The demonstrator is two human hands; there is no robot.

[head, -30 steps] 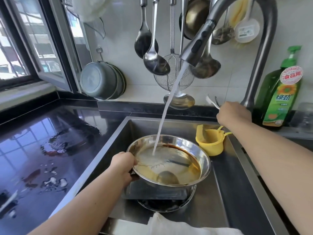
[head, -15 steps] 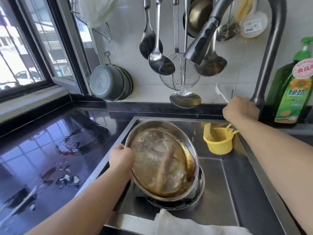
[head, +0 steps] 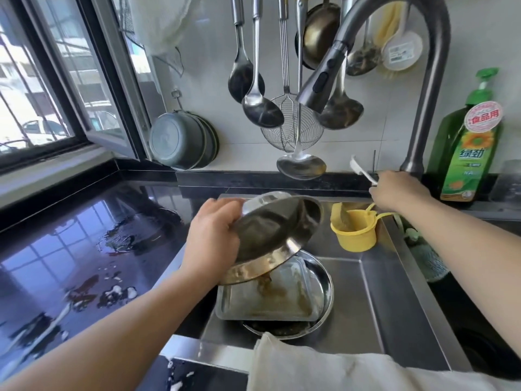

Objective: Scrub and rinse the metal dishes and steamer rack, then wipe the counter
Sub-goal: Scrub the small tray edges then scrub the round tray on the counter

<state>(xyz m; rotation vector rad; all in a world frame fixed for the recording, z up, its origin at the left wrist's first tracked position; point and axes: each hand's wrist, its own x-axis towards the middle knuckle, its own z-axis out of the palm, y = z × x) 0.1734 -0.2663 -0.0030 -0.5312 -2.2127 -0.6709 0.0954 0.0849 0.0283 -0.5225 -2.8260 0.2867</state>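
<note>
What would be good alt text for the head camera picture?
A left hand tips a round metal dish over a rectangular tray in the sink, brown liquid draining out. The right hand reaches toward the faucet base.

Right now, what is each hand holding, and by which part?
The left hand holds the tipped metal bowl by its rim. The right hand is at the tap's base; its grip is hidden.

Bare sink floor rt of stacked dishes

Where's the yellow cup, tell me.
Head view: the yellow cup sits at the sink's back right corner, just below the right hand, right of the tilted metal bowl.
</note>
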